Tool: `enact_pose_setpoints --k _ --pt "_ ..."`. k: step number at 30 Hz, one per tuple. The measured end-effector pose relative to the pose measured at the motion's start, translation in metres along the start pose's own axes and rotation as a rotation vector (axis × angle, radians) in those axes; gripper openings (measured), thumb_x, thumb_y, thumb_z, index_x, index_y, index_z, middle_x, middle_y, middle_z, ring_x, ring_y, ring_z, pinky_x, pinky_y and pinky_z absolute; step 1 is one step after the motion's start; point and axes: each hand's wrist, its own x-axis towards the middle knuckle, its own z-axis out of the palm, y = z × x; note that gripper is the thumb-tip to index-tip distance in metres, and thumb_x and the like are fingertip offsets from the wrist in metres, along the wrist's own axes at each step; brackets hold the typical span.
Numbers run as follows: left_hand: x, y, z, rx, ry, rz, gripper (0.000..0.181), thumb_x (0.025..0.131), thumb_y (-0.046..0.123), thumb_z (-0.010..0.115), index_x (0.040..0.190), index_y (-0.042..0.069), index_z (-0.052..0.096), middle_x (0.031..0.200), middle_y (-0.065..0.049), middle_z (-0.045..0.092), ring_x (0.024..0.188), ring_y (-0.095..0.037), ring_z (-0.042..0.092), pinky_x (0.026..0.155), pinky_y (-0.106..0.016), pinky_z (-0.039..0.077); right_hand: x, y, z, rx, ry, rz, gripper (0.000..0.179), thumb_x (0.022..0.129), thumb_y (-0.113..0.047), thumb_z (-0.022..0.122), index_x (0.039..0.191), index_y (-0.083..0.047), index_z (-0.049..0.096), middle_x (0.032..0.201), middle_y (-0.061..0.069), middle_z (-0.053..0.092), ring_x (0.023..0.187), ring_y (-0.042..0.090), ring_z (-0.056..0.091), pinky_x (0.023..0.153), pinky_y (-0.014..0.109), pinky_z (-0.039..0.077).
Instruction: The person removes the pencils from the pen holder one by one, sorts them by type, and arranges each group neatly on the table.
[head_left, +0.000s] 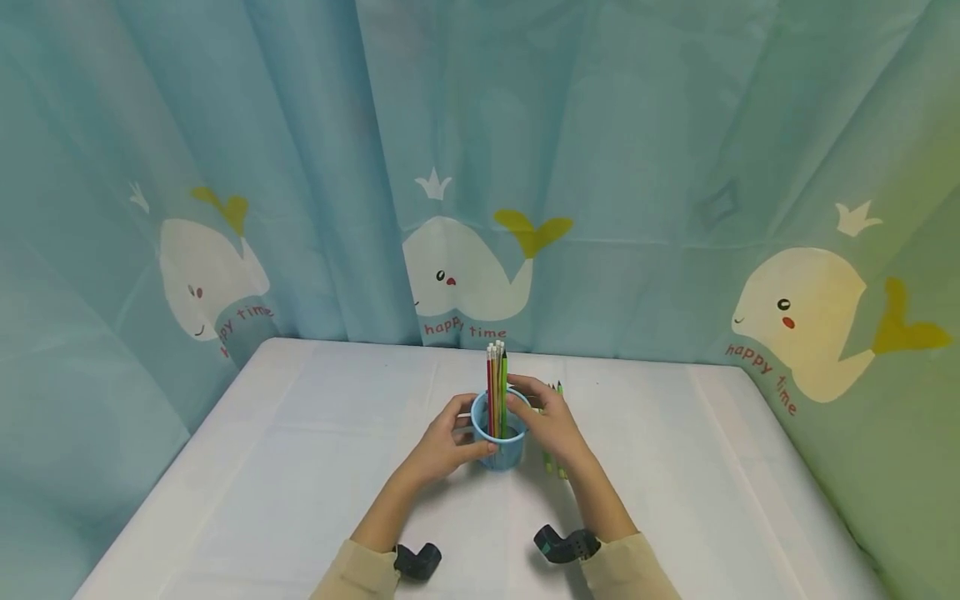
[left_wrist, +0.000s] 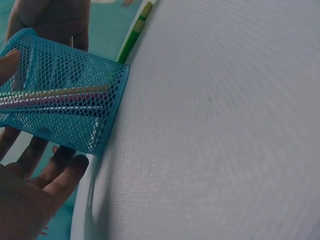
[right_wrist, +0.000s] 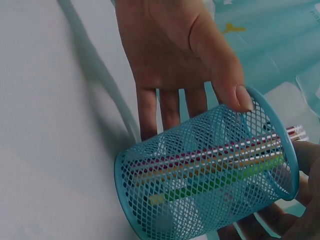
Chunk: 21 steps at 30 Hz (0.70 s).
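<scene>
A blue mesh pencil cup (head_left: 504,457) is held between both hands, its base close over the white cloth. Several pencils (head_left: 492,379) stand in it, red, yellowish and green, with pale ends upward. My left hand (head_left: 442,450) grips the left side; its thumb lies at the front rim and its fingers spread round the wall. From the other side my right hand (head_left: 551,421) holds the cup, thumb by the rim near the green pencil and fingers behind. In the right wrist view the left thumb (right_wrist: 240,97) presses the rim, and pencils show through the mesh (right_wrist: 190,220).
Green pencils (head_left: 562,473) lie on the table (head_left: 675,467) right of the cup, partly hidden by the right hand. One green pencil (left_wrist: 135,35) shows beyond the base in the left wrist view. A blue curtain (head_left: 637,167) with whale prints hangs behind the table.
</scene>
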Motion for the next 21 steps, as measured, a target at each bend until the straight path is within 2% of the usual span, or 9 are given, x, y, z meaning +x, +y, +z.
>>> enact_pose_setpoints --k 5,11,16,21 --pt "0.001 0.000 0.000 -0.008 -0.007 0.010 0.073 0.084 0.010 0.080 0.145 0.008 0.040 0.142 -0.020 0.048 0.130 -0.041 0.052 0.106 -0.049 0.049 0.001 0.000 0.003 0.001 -0.003 0.002 0.035 0.097 -0.031 0.065 0.128 -0.015 0.064 0.130 0.004 0.065 0.124 0.029 0.056 0.106 0.058 0.045" --pt "0.000 0.000 0.001 -0.005 -0.009 0.006 0.073 0.085 0.011 0.079 0.146 0.009 0.039 0.143 -0.020 0.048 0.130 -0.040 0.052 0.105 -0.048 0.049 0.000 -0.002 0.007 0.041 0.035 0.011 0.025 0.094 -0.025 0.070 0.115 -0.014 0.067 0.124 0.004 0.066 0.127 0.029 0.054 0.107 0.060 0.044" --pt "0.000 0.000 0.000 0.008 -0.008 -0.004 0.073 0.085 0.013 0.079 0.146 0.011 0.039 0.143 -0.019 0.048 0.130 -0.038 0.053 0.106 -0.048 0.050 0.003 -0.005 0.010 0.025 0.055 0.021 0.021 0.090 -0.023 0.075 0.108 -0.015 0.068 0.120 0.003 0.067 0.124 0.026 0.056 0.107 0.057 0.045" --pt "0.001 -0.001 -0.001 0.010 -0.011 0.000 0.073 0.086 0.013 0.079 0.146 0.011 0.038 0.142 -0.019 0.048 0.130 -0.038 0.053 0.107 -0.048 0.049 0.004 -0.008 0.012 0.015 0.072 0.020 0.015 0.089 -0.017 0.075 0.101 -0.013 0.068 0.118 0.006 0.068 0.126 0.029 0.055 0.111 0.059 0.040"
